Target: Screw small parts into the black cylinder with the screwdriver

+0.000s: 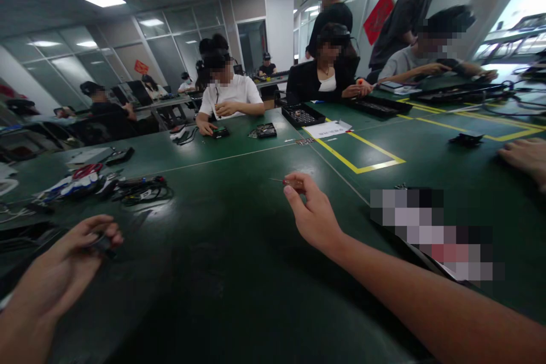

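Note:
My right hand (313, 213) is stretched out over the dark green table (222, 273), fingers closed on a thin screwdriver (285, 182) with a reddish handle, its tip pointing left. My left hand (79, 250) hovers near the table's left front edge, fingers curled around a small dark part (102, 243) that is mostly hidden. The two hands are far apart.
A tangle of cables and red-white-blue items (85, 182) lies at the left. A black tray (302, 115), a paper sheet (328, 129) and yellow tape lines (362, 168) lie ahead. Several people sit across the table; another person's hand (526, 156) rests at the right edge.

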Demonstrator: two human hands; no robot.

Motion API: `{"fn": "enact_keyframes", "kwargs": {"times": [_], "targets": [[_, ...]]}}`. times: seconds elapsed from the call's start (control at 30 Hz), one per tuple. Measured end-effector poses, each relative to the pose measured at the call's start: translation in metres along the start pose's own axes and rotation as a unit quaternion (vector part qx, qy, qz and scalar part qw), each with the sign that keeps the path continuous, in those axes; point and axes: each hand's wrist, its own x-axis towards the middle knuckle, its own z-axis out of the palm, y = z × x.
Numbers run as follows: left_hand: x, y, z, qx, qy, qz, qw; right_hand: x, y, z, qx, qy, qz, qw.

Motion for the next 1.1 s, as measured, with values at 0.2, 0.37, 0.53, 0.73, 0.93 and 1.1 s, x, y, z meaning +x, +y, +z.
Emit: {"fn": "enact_keyframes", "kwargs": {"times": [0.2,0.37,0.53,0.73,0.93,1.1], "targets": [[-0.007,-0.002,0.104,0.011,-0.194,0.052,0.980,0.001,-0.002,-0.003,0.003,0.011,-0.001,1.000],[-0.018,-0.025,0.186,0.021,-0.287,0.143,0.947,0.000,-0.010,-0.008,-0.003,0.013,-0.022,1.000],[-0.025,-0.046,0.228,0.025,-0.320,0.230,0.919,-0.003,-0.014,-0.011,-0.003,0.036,-0.033,0.999],[-0.023,-0.068,0.230,0.087,-0.273,0.372,0.883,-0.006,-0.011,-0.011,0.016,0.045,-0.038,0.998],[-0.023,-0.073,0.230,0.087,-0.260,0.334,0.902,-0.006,-0.004,-0.007,0.024,0.023,-0.041,0.999],[-0.023,-0.073,0.229,0.095,-0.258,0.364,0.890,-0.003,-0.004,-0.006,-0.006,-0.005,-0.050,0.999]]}}
